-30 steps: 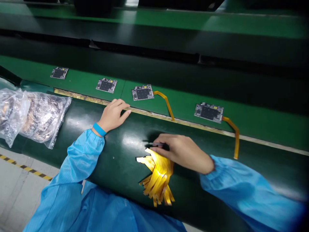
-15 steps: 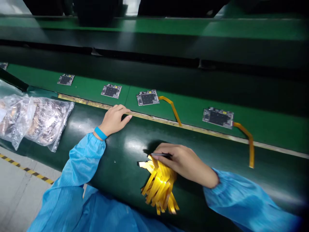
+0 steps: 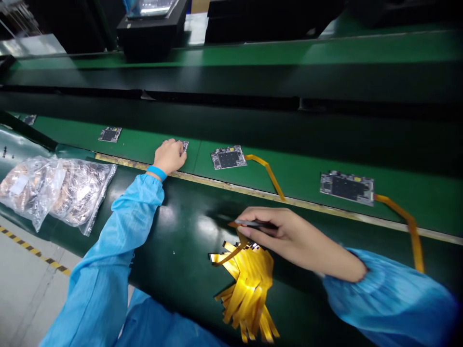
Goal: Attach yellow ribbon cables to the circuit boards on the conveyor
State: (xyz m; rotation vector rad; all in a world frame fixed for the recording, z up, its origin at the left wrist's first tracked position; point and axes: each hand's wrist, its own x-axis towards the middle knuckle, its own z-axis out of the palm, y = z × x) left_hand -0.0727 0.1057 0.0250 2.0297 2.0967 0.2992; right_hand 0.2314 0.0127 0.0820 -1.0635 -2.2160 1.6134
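My left hand (image 3: 169, 156) lies over a circuit board (image 3: 185, 145) on the green belt, fingers curled down onto it. Most of that board is hidden beneath the hand. In my right hand (image 3: 277, 231) is a pair of dark tweezers (image 3: 258, 224), held like a pen. One end of an orange flex cable (image 3: 231, 254) is raised at the tweezers' tips, above a loose pile of yellow-orange flex cables (image 3: 249, 284). Right of my left hand, a circuit board (image 3: 229, 157) has one such cable attached, and so does another board (image 3: 347, 187) farther right.
Another circuit board (image 3: 110, 134) lies on the belt (image 3: 289, 176) to the left. Clear plastic bags (image 3: 77, 193) of copper-coloured parts rest at the left on the dark green work surface (image 3: 173, 231). A worn strip (image 3: 231, 186) edges the belt.
My left hand has moved from the belt's edge onto a board. My right hand has drawn up slightly right, lifting one cable's end from the pile. The boards appear shifted in view.
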